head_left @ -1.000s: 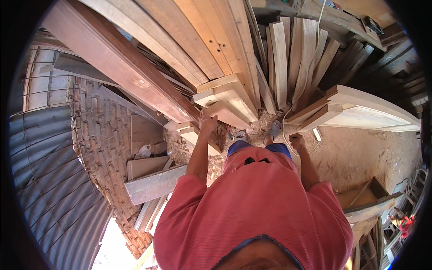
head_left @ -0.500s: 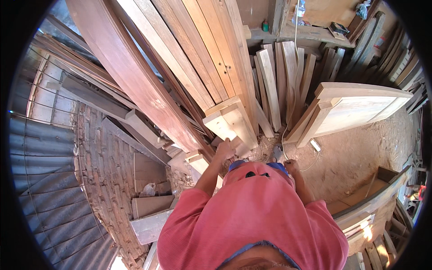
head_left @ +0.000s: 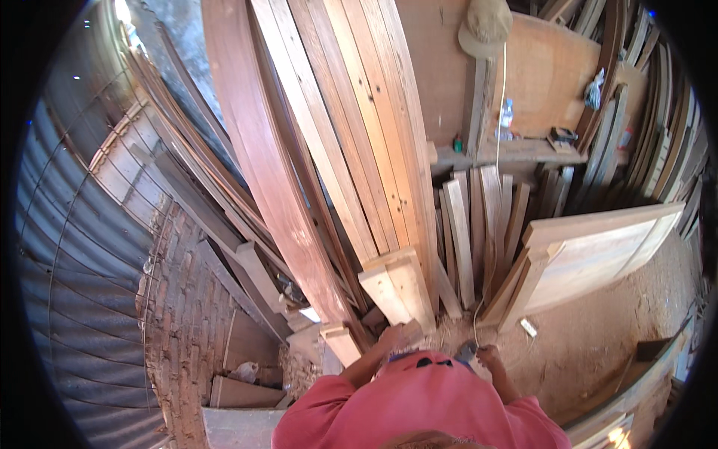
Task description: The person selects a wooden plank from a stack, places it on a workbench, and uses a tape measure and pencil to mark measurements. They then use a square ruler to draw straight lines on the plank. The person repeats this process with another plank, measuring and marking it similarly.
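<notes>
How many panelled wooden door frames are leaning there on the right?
1. The pale panelled door frame lies on its long edge at the right, tilted against the upright planks near the back wall. Others may be hidden among the stacked timber.

shirt [head_left: 419, 408]: red/coral tee, short slvs, fills bottom centre of frame | forearms bare below slvs | left hand [head_left: 390, 337] & right hand [head_left: 488, 353]: no gloves | small dark marks nr shirt's upper edge

Corrugated metal wall [head_left: 67, 299] left, brick wall [head_left: 187, 329] beside it, dirt floor [head_left: 598, 329], bright daylight.
</notes>
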Action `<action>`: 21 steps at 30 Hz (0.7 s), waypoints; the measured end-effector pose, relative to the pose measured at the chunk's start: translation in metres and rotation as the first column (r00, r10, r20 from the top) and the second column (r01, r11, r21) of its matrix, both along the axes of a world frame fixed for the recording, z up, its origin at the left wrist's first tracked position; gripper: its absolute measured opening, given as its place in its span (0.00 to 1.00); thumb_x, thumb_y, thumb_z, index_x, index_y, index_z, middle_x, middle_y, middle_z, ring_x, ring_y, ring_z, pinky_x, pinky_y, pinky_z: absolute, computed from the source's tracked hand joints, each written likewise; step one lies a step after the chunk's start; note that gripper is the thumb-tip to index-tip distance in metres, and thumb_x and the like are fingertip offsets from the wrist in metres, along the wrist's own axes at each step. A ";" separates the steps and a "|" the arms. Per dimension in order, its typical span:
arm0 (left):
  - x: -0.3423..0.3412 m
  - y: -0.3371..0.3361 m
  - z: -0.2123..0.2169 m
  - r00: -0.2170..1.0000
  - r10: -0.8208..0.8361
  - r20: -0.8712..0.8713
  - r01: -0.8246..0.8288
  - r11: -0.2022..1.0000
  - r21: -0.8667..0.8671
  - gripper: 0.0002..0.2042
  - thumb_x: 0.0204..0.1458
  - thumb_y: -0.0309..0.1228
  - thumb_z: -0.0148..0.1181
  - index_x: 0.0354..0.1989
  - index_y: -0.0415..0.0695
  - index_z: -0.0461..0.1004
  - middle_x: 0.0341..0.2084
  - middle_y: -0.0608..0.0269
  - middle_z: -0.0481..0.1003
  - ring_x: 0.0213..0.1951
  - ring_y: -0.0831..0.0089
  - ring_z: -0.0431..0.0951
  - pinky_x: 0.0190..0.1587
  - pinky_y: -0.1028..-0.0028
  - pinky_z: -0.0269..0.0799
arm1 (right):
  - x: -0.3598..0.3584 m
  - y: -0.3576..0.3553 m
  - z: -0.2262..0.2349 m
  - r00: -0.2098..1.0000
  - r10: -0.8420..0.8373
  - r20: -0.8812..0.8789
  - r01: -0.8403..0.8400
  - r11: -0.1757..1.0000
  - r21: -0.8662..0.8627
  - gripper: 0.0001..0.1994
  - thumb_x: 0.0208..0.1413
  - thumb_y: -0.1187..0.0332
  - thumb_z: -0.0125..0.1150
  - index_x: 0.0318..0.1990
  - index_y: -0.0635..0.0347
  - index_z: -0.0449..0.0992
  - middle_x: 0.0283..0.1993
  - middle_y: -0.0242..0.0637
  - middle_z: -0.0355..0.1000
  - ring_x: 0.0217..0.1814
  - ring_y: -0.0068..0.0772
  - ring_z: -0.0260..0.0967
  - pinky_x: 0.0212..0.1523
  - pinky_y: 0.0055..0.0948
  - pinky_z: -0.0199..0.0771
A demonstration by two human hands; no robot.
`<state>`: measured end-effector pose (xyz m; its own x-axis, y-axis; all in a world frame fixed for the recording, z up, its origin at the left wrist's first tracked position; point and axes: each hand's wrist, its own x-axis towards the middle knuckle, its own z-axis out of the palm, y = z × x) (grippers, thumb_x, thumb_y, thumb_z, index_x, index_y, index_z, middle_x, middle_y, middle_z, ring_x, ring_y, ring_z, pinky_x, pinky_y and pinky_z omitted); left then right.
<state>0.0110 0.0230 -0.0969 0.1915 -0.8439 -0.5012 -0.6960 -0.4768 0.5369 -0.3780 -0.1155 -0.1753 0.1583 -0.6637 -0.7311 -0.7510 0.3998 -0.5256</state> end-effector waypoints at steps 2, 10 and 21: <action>0.000 -0.001 0.001 1.000 0.025 -0.003 -0.025 1.000 0.000 0.35 0.51 0.45 0.64 0.63 0.32 0.67 0.52 0.33 0.77 0.55 0.40 0.79 0.59 0.52 0.75 | 0.002 -0.002 0.014 0.999 0.001 0.047 0.000 1.000 -0.027 0.13 0.62 0.61 0.66 0.39 0.65 0.82 0.29 0.37 0.78 0.22 0.30 0.74 0.19 0.32 0.71; -0.002 0.001 -0.002 0.995 0.086 0.051 -0.086 0.996 0.015 0.33 0.50 0.45 0.64 0.62 0.36 0.69 0.51 0.35 0.78 0.55 0.41 0.79 0.58 0.52 0.76 | -0.022 0.008 0.011 0.993 -0.077 0.086 0.074 0.996 0.041 0.14 0.60 0.62 0.66 0.29 0.66 0.81 0.20 0.38 0.73 0.18 0.33 0.72 0.18 0.36 0.70; -0.015 0.028 -0.012 0.987 0.162 0.010 -0.163 0.986 0.022 0.33 0.50 0.44 0.64 0.62 0.36 0.68 0.51 0.34 0.78 0.55 0.39 0.79 0.57 0.50 0.76 | -0.061 0.018 -0.003 0.986 -0.164 0.031 0.161 0.983 0.089 0.14 0.60 0.62 0.64 0.32 0.68 0.80 0.24 0.41 0.76 0.22 0.36 0.74 0.23 0.39 0.73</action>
<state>-0.0042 0.0513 -0.1089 0.3295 -0.7896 -0.5176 -0.6127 -0.5960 0.5191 -0.4394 -0.0971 -0.1784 0.0824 -0.6178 -0.7820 -0.6523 0.5598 -0.5110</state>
